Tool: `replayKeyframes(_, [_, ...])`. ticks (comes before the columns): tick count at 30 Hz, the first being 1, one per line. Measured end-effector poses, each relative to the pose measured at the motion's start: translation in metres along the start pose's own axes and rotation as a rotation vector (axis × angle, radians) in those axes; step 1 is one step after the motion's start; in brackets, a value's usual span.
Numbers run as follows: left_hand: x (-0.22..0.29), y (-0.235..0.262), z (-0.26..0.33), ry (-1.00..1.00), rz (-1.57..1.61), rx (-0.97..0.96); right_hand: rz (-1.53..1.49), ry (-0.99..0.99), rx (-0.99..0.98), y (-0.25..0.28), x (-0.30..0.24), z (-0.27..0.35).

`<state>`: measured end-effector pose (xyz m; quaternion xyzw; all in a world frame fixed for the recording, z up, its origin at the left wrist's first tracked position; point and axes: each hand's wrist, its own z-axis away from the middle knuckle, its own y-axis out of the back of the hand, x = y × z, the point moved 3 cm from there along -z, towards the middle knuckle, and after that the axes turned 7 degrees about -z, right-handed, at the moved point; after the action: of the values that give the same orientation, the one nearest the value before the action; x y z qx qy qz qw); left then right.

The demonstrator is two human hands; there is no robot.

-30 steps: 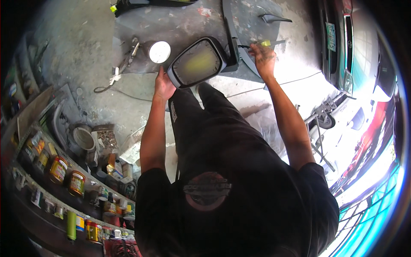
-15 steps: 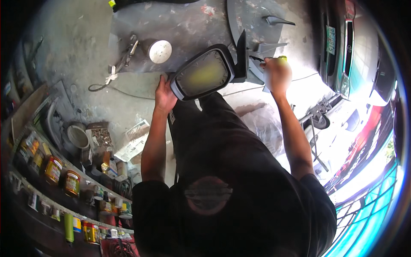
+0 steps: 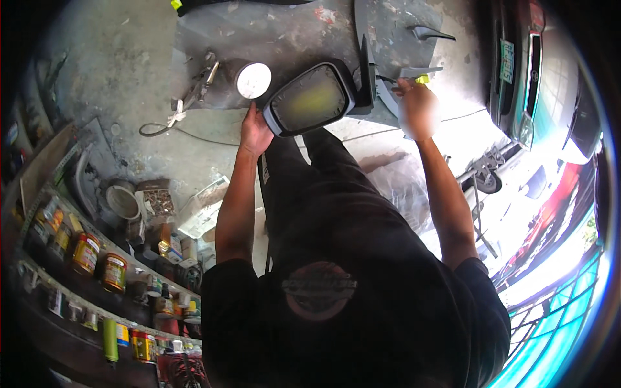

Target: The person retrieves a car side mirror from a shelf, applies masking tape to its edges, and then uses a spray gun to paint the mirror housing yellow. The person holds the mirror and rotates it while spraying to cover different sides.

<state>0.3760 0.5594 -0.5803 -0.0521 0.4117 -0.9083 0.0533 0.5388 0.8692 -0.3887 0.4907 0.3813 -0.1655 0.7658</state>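
Note:
A car side mirror (image 3: 310, 100) with a dark frame hangs tilted in front of me. Its face looks covered with a cloudy, wrinkled film with a yellowish patch in the middle. My left hand (image 3: 257, 132) grips the lower left edge of its housing, thumb side up. On the right, the mirror's dark upright mounting base (image 3: 366, 74) faces my right hand (image 3: 419, 111), which is closed and partly blurred. A short dark cable (image 3: 386, 79) runs from the base to its fingers. A small yellow-green piece (image 3: 422, 79) shows at the fingertips.
Grey sheeting (image 3: 213, 32) on the floor bears a round can with a white top (image 3: 253, 81), a spray gun (image 3: 208, 76) and dark trim parts (image 3: 432, 33). Shelves with paint cans (image 3: 115, 271) stand left, near a bucket (image 3: 123, 199). A car (image 3: 530, 71) is at right.
The mirror has shifted slightly up in the picture, with my left hand on it. The floor things have slid a little to the right in view. My right hand has barely moved.

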Motion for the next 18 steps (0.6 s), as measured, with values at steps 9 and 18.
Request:
replayKeyframes(9, [0.006,-0.004,-0.001,-0.010,-0.017,0.002,0.076,0.019,-0.009,-0.006,0.004,-0.005])
replayKeyframes(18, [0.009,0.001,-0.002,-0.022,-0.008,0.027,0.019,0.013,0.014,-0.011,0.008,-0.012])
